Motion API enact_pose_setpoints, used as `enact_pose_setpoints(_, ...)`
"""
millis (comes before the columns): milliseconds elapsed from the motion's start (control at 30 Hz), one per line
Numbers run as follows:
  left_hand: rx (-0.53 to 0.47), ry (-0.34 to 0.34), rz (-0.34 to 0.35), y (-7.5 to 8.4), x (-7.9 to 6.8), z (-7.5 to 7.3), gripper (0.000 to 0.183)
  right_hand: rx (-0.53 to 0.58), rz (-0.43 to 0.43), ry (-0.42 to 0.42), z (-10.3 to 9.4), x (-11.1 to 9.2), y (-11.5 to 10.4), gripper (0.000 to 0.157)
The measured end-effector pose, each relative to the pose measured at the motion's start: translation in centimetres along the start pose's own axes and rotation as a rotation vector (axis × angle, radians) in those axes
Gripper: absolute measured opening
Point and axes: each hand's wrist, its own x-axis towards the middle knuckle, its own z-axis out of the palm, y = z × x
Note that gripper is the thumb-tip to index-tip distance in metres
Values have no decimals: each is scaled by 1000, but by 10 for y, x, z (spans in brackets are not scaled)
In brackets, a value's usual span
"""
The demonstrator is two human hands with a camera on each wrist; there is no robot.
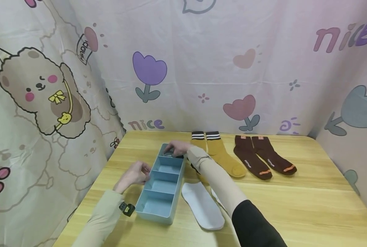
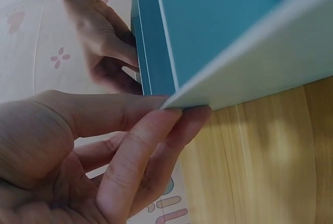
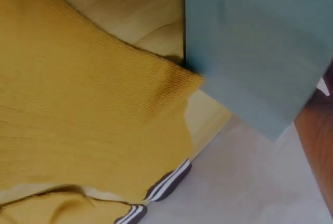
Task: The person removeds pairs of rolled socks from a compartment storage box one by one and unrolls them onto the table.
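Note:
A long pale-blue storage box (image 1: 154, 216) with several compartments in a row lies lengthwise on the table. At its left side wall my left hand (image 1: 136, 174) pinches the thin rim between thumb and fingers, as the left wrist view shows close up. My right hand (image 1: 178, 148) grips the far end, its fingers bent over the farthest compartment, whose inside they partly cover. Beneath and beside my right forearm lie mustard-yellow socks (image 1: 220, 154) with black-and-white striped cuffs; the right wrist view has their knit fabric (image 3: 93, 94) right by the box wall (image 3: 250, 52).
Dark brown socks (image 1: 248, 157) with orange toe stripes lie at the back right of the wooden table (image 1: 294, 212). A white sock (image 1: 203, 206) is just right of the box; another is mostly hidden by my right sleeve. A printed curtain (image 1: 186, 68) hangs behind the table.

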Motion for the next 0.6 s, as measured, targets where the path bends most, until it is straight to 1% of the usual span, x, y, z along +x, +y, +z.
enact_pose_setpoints(67,7,4,4,1,0,0,23,25,-25,35,-3,-6,0,47)
enact_pose_setpoints(167,20,9,5,3,1,0,24,104,-29,89,-9,-16,-3,44)
enact_pose_setpoints(267,19,3,1,3,3,1,24,164,-46,120,-16,-28,-6,45)
enact_pose_setpoints(433,16,-12,5,3,4,2,25,164,-115,172,-27,-50,-9,44)
enact_pose_setpoints(600,18,-3,12,0,4,-2,25,184,-165,217,-38,-79,-17,42)
